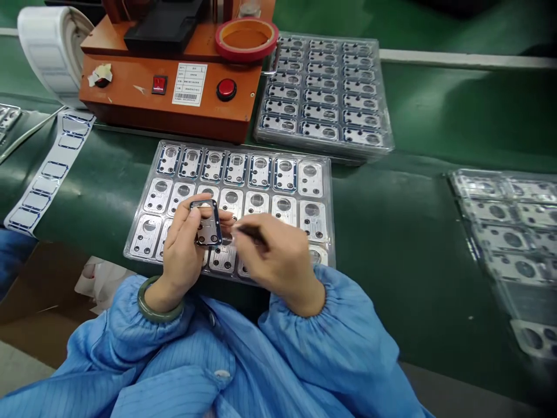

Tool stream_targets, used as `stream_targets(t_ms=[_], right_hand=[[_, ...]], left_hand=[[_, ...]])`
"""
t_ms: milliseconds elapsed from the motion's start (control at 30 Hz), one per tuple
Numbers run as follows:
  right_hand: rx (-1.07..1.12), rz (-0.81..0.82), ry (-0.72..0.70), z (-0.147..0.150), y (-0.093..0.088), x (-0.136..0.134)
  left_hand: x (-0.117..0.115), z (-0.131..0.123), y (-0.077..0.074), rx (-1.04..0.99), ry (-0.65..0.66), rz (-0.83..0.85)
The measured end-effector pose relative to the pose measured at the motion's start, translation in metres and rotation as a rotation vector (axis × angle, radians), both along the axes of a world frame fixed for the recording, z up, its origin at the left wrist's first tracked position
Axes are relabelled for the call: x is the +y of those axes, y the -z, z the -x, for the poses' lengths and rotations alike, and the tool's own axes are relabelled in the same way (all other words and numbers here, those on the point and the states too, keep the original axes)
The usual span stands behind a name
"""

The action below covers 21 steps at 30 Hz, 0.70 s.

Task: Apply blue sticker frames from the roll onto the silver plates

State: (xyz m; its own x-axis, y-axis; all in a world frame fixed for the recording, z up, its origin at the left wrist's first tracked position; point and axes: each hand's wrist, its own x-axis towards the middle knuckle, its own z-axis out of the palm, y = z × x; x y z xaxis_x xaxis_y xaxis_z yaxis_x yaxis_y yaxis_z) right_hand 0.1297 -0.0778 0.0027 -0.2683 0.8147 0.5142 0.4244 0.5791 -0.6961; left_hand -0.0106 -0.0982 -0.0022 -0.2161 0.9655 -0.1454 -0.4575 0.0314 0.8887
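My left hand is closed round a small rectangular metal part with holes and a dark blue rim, held upright over the near edge of a clear plastic tray. My right hand is closed on a thin dark tool, its tip pointing at the part. The tray holds rows of similar silver parts; those in the back row carry blue rims. Blue sleeves cover both wrists, and a green bangle sits on the left one.
An orange machine with a red button and a red-rimmed ring stands behind the tray. A stack of filled trays lies at its right. More trays lie at the far right. A label strip hangs from a white roll at left.
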Motion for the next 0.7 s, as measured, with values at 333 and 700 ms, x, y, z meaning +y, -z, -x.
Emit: stream_targets(t_ms=[333, 700], right_hand=[[-0.075, 0.033, -0.16, 0.003, 0.008, -0.001], [-0.159, -0.052, 0.133, -0.021, -0.001, -0.005]], left_hand=[[0.0, 0.002, 0.004, -0.027, 0.062, -0.109], [0.001, 0.001, 0.009, 0.023, 0.013, -0.091]])
